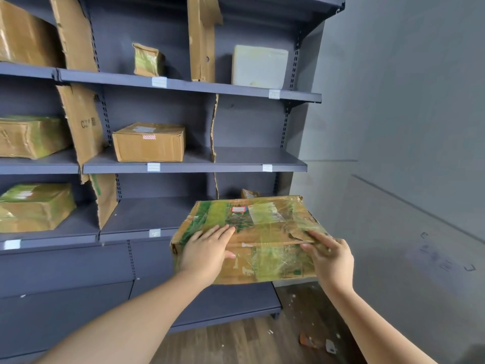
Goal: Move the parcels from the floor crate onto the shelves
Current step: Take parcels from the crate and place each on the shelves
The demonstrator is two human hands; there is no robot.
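The grey metal shelving unit (249, 156) fills the left and centre of the frame, its three loaded shelves split into bays by upright cardboard dividers (78, 35); the floor crate is out of view. Low and centre-right, the taped parcel (262, 232), a flat carton under clear tape with a label on top, sits between both hands in front of the right-hand bay (236, 185) of the lowest loaded shelf; whether its far edge already rests there I cannot tell. The left hand (207, 254) lies on the near left corner, fingers straight and flat on the lid, thumb across the near face; the right hand (330, 256) holds the near right corner, fingers bent over the torn top edge.

The step in hand looks like placing; the next move probably calls for a level push forward, keeping the carton between the divider on its left and the upright on its right, since the bay looks barely wide enough.

Around it: wrapped parcels (34, 206) along the left edge; a brown carton (149, 145) on the middle shelf; a white foam box (258, 67) upper right; a small packet (148, 60) upper centre. A crumpled brown scrap (249, 193) at the back of the target bay could stop the parcel seating fully; litter (315, 341) dots the wood floor (236, 342) at lower right.
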